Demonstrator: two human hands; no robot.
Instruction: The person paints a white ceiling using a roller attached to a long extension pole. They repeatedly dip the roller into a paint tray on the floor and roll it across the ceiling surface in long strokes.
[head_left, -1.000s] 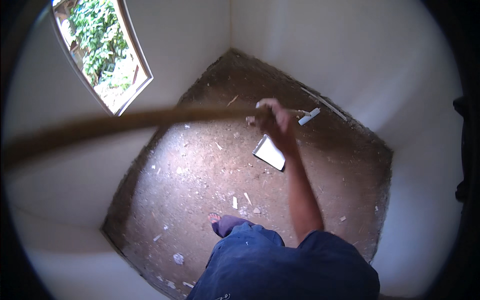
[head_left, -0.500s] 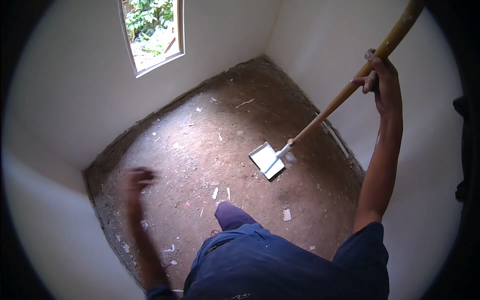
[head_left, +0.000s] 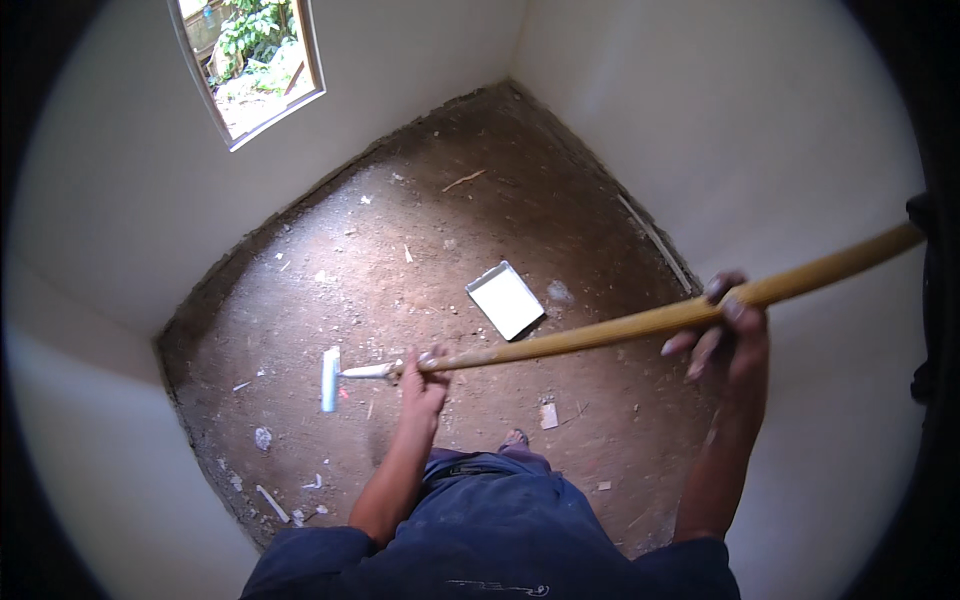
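Holding wooden pole of white paint roller w/ 2 grips: closed round it nr the roller end w/ L grip, looser & w/ some fingers off farther up w/ R grip. For control, best to space both wide, steer from L & mind pole's far end nr pale R wall. Hard to tell whether touching floor w/ roller. Note white paint tray just beyond pole, on rough brown floor littered w/ scraps; also 1 window, upper L.
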